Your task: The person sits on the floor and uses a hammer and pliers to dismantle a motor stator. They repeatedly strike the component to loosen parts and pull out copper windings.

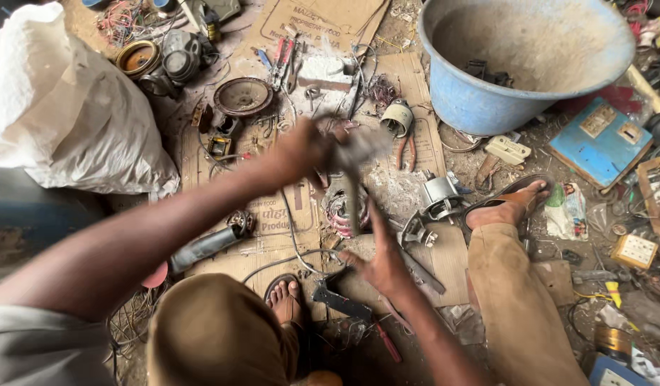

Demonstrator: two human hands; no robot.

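Hammer (353, 187) is clenched in your left hand (305, 151), raised and blurred, its handle hanging over a copper-wound motor coil (342, 212) lying on the cardboard (273, 214). Your right hand (382, 261) is released, fingers spread, just beside that coil. Blue tub (487, 107) stands well apart, beyond your sandalled foot (512, 204).
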